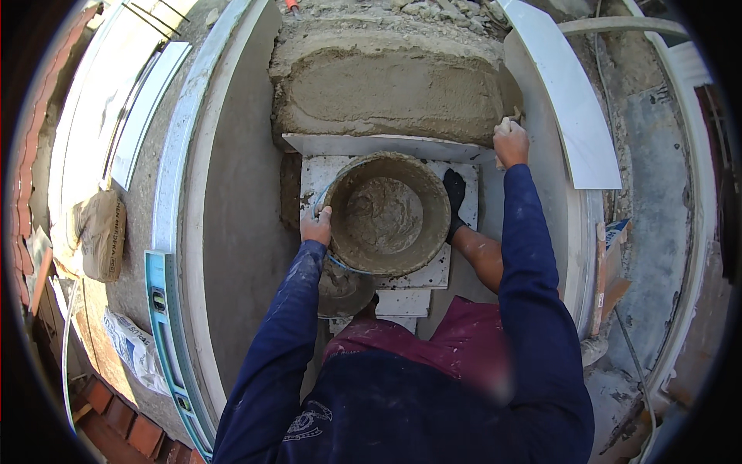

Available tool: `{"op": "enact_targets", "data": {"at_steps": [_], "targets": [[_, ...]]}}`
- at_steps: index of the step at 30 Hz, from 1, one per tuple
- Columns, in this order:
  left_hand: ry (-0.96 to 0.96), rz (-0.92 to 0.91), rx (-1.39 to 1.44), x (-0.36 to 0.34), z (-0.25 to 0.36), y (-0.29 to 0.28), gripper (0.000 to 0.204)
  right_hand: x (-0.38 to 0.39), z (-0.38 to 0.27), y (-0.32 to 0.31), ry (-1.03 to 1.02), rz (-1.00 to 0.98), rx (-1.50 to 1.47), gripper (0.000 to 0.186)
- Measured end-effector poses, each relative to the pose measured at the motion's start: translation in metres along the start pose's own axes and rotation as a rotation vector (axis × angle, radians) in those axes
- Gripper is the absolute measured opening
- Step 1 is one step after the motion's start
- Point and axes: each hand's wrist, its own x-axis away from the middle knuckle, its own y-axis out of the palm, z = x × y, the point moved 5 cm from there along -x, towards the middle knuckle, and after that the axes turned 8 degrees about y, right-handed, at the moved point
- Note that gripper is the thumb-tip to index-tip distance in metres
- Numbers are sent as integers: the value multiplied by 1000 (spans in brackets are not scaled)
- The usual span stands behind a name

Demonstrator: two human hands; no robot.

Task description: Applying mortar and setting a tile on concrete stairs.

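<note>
My left hand (315, 226) grips the left side of a bucket (421, 182) by its rim and blue handle. Grey wet mortar (382, 216) lies inside the bucket, which is over white boards (444, 271). My right hand (510, 143) is closed on a trowel (510, 97) at the right end of a band of wet mortar (386, 89). A thin white board (386, 143) stands along the mortar's near edge. Another dark bucket (340, 294) is partly hidden beneath the first. My right foot (454, 189) is beside the bucket.
Rendered walls (232, 232) flank me. On the left ledge lie a blue level (162, 325), a brown sack (104, 236) and a white bag (135, 348). A white panel (572, 131) rests at the right, near cardboard (614, 247). Rubble (433, 11) lies at the far end.
</note>
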Motion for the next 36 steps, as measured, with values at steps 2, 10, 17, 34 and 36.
{"op": "enact_targets", "data": {"at_steps": [2, 10, 17, 34, 36], "targets": [[-5, 2, -29, 3, 1, -4, 30, 14, -5, -5, 54, 66, -117, 24], [16, 10, -46, 8, 25, -2, 27, 45, -77, 50, -146, -32, -72, 27], [25, -42, -68, 6, 35, -4, 27, 72, -122, 82, -139, -155, -156, 29], [29, -9, -33, 5, 17, -1, 32, 75, -206, 127, -111, -166, -284, 23], [43, -12, -22, 5, 20, 0, 33, 83, -223, 134, -142, -200, -262, 24]]}}
